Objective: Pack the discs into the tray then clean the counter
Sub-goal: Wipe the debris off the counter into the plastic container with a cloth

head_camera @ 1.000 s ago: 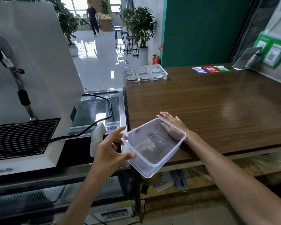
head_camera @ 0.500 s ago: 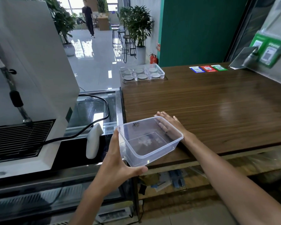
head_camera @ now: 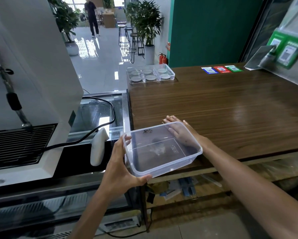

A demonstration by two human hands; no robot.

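My left hand (head_camera: 120,163) grips a clear plastic container (head_camera: 162,150) by its near left corner, holding it roughly level at the near left corner of the wooden counter (head_camera: 222,109). My right hand (head_camera: 181,131) lies flat on the counter with fingers together, just behind the container and partly seen through it. A few small bits lie inside the container. At the far left corner of the counter stands a clear compartment tray (head_camera: 150,73) with several grey discs (head_camera: 163,70) in its cells.
A large white machine (head_camera: 32,75) with a black grille and cable stands to the left. A white handheld scanner (head_camera: 97,147) rests beside it. Coloured QR cards (head_camera: 221,69) and green signs (head_camera: 286,49) lie at the far right. A person stands far off in the hall.
The container went from tilted to about level and rose slightly at the counter's edge. My left hand closed its grip on the corner. My right hand stayed flat behind it.
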